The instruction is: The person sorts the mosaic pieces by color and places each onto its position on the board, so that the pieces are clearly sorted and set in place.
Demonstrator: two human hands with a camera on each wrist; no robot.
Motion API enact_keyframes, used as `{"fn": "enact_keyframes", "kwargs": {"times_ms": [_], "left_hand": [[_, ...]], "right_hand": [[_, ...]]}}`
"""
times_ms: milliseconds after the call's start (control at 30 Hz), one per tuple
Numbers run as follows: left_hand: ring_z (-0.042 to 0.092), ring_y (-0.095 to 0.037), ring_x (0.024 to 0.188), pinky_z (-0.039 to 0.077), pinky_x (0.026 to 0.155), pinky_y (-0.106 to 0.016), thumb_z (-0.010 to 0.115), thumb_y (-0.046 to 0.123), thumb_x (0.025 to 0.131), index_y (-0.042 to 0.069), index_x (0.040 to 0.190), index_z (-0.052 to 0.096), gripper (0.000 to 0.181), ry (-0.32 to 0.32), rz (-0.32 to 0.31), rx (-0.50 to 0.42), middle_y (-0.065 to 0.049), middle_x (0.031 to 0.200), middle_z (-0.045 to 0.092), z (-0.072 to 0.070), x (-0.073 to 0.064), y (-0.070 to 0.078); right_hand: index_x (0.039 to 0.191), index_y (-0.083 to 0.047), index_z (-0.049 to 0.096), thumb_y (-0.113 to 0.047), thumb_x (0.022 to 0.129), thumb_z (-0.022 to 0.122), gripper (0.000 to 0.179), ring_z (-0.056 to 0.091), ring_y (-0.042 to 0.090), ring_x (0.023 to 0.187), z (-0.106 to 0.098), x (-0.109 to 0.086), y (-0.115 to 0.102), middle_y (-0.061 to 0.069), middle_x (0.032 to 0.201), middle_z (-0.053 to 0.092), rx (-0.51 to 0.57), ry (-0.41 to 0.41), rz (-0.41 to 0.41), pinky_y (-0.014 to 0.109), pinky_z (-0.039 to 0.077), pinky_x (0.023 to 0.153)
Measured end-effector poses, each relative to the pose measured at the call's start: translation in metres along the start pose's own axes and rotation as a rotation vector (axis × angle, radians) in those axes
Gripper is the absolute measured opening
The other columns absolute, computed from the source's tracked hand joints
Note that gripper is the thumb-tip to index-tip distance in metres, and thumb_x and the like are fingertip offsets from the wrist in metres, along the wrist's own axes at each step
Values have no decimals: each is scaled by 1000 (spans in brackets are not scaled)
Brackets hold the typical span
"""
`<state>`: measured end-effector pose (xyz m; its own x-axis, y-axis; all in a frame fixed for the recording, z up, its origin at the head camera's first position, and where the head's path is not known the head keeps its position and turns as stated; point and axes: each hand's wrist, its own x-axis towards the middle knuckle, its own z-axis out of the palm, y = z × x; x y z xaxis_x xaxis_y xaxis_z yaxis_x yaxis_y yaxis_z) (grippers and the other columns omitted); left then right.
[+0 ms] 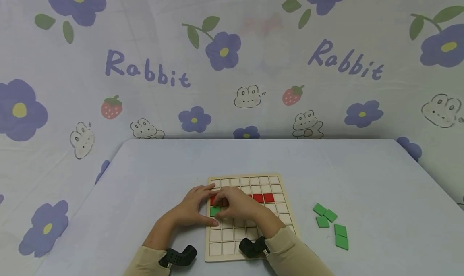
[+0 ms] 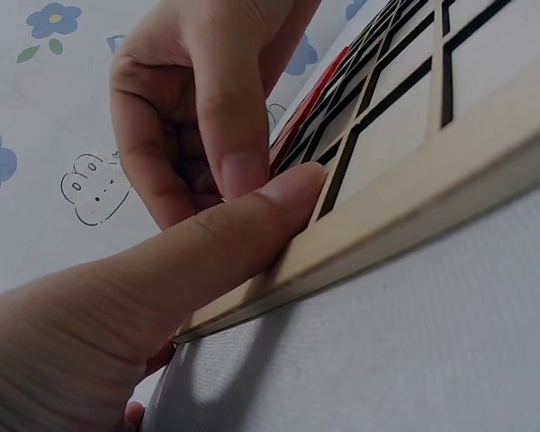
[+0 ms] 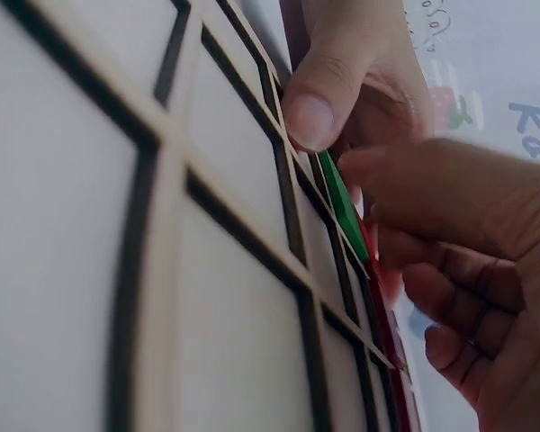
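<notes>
A green square tile (image 1: 215,211) lies at the left column of a wooden grid board (image 1: 225,258), just below a row of red tiles (image 1: 258,198). My right hand (image 1: 237,203) reaches over the board, thumb and index finger pinching at the edges of this green tile (image 3: 342,211). Its other fingers are curled in. My left hand (image 1: 192,205) rests at the board's left side with thumb and fingers spread apart. In the left wrist view, the left thumb (image 2: 243,211) touches the wooden frame near the right fingertips. My right hand hides part of the red row.
Several loose green tiles (image 1: 330,215) lie on the white table (image 1: 380,187) to the right of the board. Black wrist cameras (image 1: 179,256) sit on both wrists. Behind the table hangs a cloth (image 1: 268,119) printed with flowers and rabbits.
</notes>
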<state>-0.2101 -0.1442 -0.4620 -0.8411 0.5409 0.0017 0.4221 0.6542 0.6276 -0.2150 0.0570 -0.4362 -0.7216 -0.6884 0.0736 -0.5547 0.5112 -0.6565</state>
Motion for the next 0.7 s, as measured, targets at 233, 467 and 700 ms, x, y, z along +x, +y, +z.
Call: {"fn": "enact_keyframes", "kwargs": {"times_ms": [233,467,700], "left_hand": [[18,-33,141,19,110,-61,80,46,67,18,137,46,83,-4,-2,-5,-3,154,27,1,0,0],[19,-34,140,20,110,-60,81,44,67,16,139,44,85,-2,11,9,-6,153,27,2,-1,-1],[20,-35,140,20,110,-60,80,46,67,16,138,45,85,5,21,15,-6,153,28,1,0,-1]], "right_hand": [[96,-6,71,-17,77,76,22,57,14,88,-12,-7,-5,2,96,65,-18,6,-21,23,48,77],[100,-5,70,-20,80,73,25,58,16,84,-24,-23,-2,3,94,65,17,4,-13,23,48,73],[103,-5,69,-20,83,71,26,59,23,89,-41,-45,-5,7,100,66,20,23,-24,36,51,77]]}}
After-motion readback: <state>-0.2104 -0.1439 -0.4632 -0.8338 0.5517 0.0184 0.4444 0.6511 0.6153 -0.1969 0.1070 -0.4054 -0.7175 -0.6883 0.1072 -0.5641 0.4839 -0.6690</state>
